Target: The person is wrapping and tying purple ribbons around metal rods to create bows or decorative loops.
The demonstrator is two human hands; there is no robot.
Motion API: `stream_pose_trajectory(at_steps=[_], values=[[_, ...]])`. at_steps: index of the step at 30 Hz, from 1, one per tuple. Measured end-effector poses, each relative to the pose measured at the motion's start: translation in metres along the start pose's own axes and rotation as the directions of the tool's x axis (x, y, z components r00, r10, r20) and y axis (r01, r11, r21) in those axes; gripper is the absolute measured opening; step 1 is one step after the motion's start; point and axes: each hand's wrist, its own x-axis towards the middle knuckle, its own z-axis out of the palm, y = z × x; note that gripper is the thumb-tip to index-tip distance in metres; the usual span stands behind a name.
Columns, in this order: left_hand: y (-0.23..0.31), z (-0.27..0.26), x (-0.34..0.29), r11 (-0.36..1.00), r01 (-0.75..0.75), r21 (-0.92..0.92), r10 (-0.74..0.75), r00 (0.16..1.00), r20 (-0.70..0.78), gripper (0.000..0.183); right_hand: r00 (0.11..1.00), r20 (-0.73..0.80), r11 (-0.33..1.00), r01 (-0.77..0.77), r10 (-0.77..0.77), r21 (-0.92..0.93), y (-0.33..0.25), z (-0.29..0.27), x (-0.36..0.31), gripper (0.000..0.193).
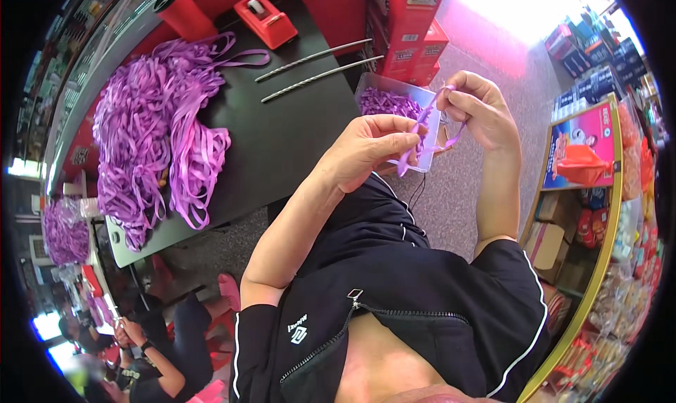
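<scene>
Between my two hands runs a purple ribbon. My left hand pinches it between thumb and fingers, and a short tail hangs below. Slightly higher and to the right, my right hand grips the ribbon's upper part near the fingertips. Both hands are over a clear plastic bin that holds many small purple ribbon pieces. A large heap of long purple ribbons lies on the dark table to the left. Two twisted metal rods rest on the table's far right.
A red tape dispenser and a red cylinder stand at the table's far side. Red boxes are stacked behind the bin. Shelves with goods line the right. At lower left, another person sits near more purple ribbon.
</scene>
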Motion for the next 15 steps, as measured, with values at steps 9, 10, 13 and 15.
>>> stream_pose_trajectory(at_steps=[9,10,13,15], values=[[-0.018,-0.009,-0.001,0.990,-0.139,-0.005,0.138,0.982,-0.126,0.015,0.979,0.127,0.932,-0.105,0.157,-0.348,0.024,-0.016,-0.038,0.041],[-0.020,-0.007,-0.003,0.990,-0.138,-0.006,0.137,0.983,-0.124,0.015,0.980,0.125,0.931,-0.106,0.158,-0.349,0.026,-0.004,-0.038,0.041],[-0.026,-0.006,-0.013,0.978,-0.161,0.136,0.177,0.977,-0.122,0.013,0.995,0.101,0.985,0.035,-0.018,-0.167,0.050,0.029,-0.032,0.038],[-0.025,-0.005,-0.022,0.977,-0.175,0.126,0.191,0.973,-0.130,0.013,0.990,0.081,0.980,-0.102,0.117,-0.170,0.050,0.042,-0.033,0.036]])
